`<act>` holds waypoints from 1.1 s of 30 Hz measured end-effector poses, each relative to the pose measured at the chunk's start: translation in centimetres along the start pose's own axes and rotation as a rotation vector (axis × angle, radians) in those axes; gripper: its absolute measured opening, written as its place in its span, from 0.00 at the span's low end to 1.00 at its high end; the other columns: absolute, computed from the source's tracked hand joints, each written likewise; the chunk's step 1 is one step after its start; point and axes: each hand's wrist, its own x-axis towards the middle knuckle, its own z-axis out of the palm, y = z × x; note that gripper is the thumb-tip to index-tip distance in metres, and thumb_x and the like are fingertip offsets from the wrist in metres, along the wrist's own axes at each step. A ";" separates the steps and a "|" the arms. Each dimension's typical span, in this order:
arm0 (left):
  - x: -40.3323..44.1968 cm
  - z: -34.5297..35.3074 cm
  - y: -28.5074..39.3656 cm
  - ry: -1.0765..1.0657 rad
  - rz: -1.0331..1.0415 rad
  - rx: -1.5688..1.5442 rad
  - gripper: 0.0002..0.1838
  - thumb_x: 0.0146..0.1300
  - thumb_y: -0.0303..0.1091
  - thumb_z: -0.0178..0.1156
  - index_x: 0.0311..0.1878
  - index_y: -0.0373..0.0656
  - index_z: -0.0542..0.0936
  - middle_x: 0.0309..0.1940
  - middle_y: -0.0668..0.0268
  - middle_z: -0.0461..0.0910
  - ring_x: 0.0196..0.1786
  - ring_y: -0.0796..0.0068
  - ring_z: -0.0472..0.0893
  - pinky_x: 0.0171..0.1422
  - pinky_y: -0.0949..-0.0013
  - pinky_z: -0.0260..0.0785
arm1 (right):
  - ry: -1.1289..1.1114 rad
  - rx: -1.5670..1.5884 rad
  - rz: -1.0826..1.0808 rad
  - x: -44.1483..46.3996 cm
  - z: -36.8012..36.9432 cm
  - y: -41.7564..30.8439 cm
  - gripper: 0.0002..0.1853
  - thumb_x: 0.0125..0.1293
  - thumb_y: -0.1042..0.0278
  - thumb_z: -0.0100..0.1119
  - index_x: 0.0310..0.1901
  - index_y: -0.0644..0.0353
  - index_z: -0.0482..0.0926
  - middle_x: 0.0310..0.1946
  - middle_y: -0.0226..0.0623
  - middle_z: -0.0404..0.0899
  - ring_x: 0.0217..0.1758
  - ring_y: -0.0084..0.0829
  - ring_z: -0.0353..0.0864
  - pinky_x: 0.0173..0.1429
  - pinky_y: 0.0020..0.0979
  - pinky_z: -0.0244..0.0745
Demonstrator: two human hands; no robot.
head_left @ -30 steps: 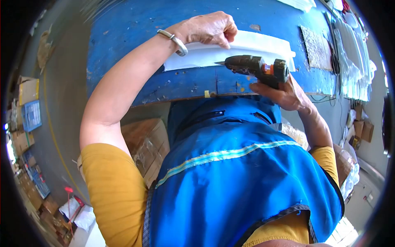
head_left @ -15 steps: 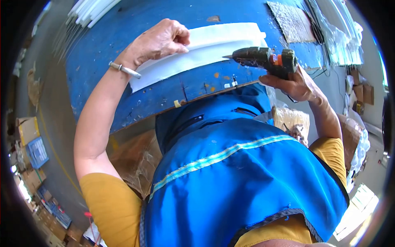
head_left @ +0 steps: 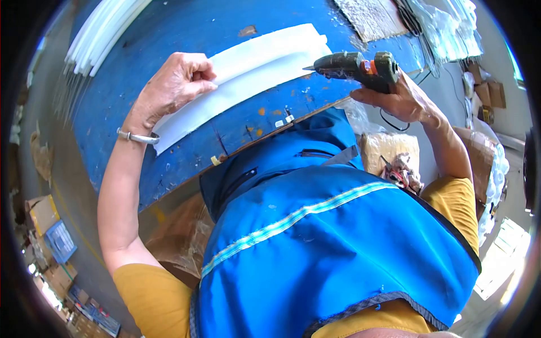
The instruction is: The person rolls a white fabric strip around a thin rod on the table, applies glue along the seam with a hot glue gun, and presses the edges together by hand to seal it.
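Observation:
A long white sheet (head_left: 242, 84) with a raised fold along its length lies on the blue tabletop (head_left: 186, 28). My left hand (head_left: 176, 84) is over the sheet's left part, fingers curled and thumb against the index finger. Whatever it may pinch is too small or hidden to make out. A bracelet (head_left: 138, 137) circles that wrist. In my right hand (head_left: 397, 101) is a dark glue gun (head_left: 352, 67) with an orange part, my fingers wrapped round its grip. Its nozzle points left, close to the sheet's right portion; whether it touches I cannot tell.
White tubes (head_left: 107, 34) lie at the table's far left. A rough, glue-marked board (head_left: 372, 19), dark cables and clear plastic bags (head_left: 445, 28) are at the far right. Below the table edge stand a wrapped box (head_left: 389, 149) and a cardboard box (head_left: 183, 236).
The view has turned, and the table and sheet appear further left. My left hand has shifted slightly left along the sheet. The glue gun is now nearer the sheet's right end.

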 end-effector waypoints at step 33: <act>-1.4 1.8 0.7 0.192 0.187 0.174 0.10 0.50 0.21 0.65 0.38 0.35 0.82 0.32 0.59 0.78 0.34 0.67 0.78 0.36 0.67 0.71 | 0.116 0.010 0.082 -1.2 -1.0 4.5 0.26 0.58 0.42 0.63 0.43 0.59 0.76 0.21 0.31 0.71 0.24 0.26 0.67 0.31 0.31 0.63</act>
